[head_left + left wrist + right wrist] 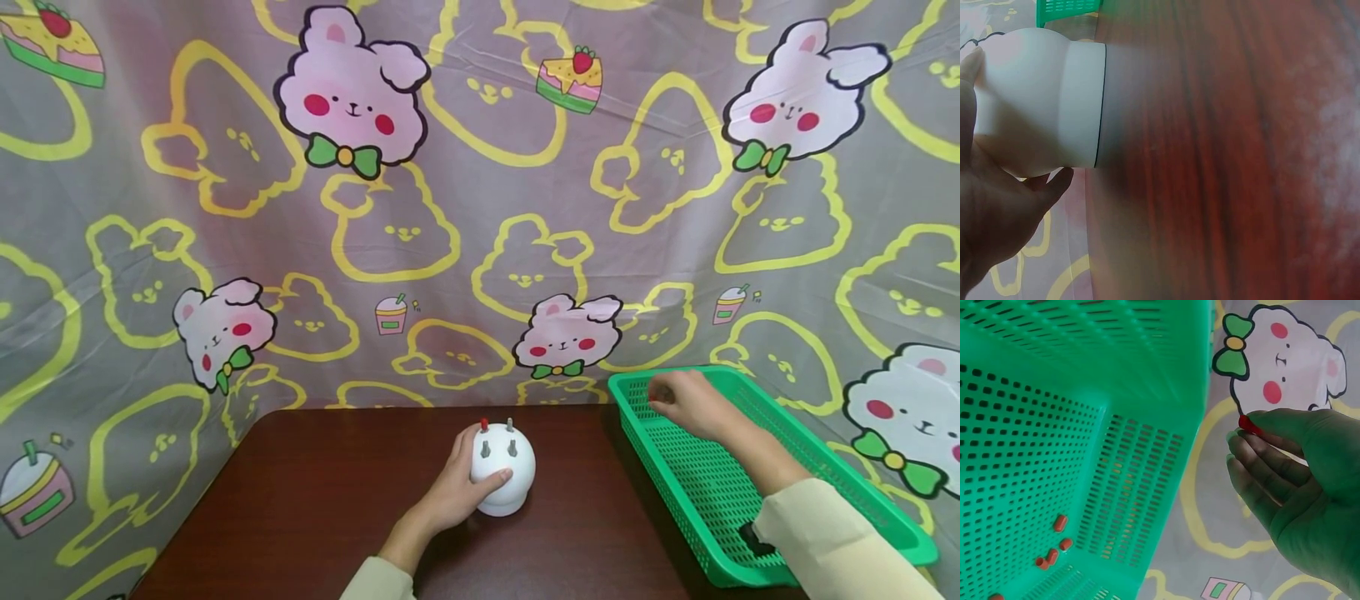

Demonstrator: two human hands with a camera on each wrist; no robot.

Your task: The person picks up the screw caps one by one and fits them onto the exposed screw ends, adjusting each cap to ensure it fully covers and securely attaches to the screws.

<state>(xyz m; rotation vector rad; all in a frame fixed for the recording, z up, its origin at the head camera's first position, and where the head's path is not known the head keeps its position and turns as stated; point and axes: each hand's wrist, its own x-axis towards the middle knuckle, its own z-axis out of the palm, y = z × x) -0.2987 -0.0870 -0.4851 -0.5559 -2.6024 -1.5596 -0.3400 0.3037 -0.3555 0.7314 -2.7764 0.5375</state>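
A white rounded body on a short base (504, 487) stands on the table, with several grey metal posts (512, 448) rising from its top. One post at the back left carries a red cap (484, 425). My left hand (450, 493) grips the white body from its left side, thumb across the front; the left wrist view shows that hand (997, 200) against its curved wall. Over the far end of the green basket (660, 467), my right hand (693, 404) pinches a small red cap (1249, 424) between thumb and fingertip.
Several small red pieces (1060, 523) lie in the basket in the right wrist view. Something black (756, 540) shows beside the right sleeve. A patterned cloth (465, 208) hangs behind the dark wooden table (315, 500), and the basket lies along its right side.
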